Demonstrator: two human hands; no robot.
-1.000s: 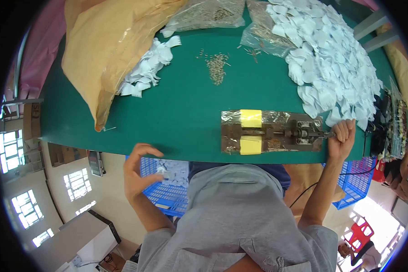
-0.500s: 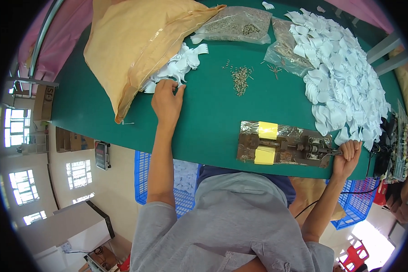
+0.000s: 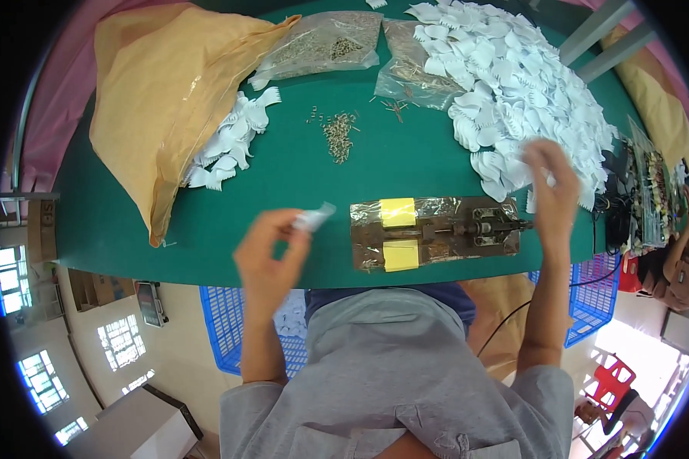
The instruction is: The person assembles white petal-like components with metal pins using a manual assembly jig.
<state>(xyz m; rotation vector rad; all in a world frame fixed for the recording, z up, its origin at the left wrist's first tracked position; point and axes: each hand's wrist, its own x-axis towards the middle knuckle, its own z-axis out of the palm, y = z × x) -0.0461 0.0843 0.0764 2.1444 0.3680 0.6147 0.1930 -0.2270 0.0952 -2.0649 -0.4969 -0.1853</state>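
Between my left thumb and fingers is a white toothed plastic piece (image 3: 314, 218), shaped like half of a hair claw clip. My left hand (image 3: 272, 249) is closed on it above the green table, left of a metal hand-lever jig (image 3: 444, 233) with yellow pads. Over the near edge of a large heap of similar white pieces (image 3: 513, 84) hovers my right hand (image 3: 555, 187), off the lever. Motion smears its fingers, so I cannot make out whether it holds anything. More white pieces (image 3: 233, 138) spill from a big tan sack (image 3: 161, 99) at the left.
A small pile of brassy metal bits (image 3: 338, 138) lies mid-table, with thin pins (image 3: 396, 109) beyond it. Clear bags of small parts (image 3: 321, 50) stand at the back. Black cables (image 3: 616, 218) lie at the right; a blue basket (image 3: 222, 329) is below the table edge.
My left hand has come back from the sack's mouth toward the jig with a white piece. My right hand has left the jig's lever and risen to the heap. The view has shifted.
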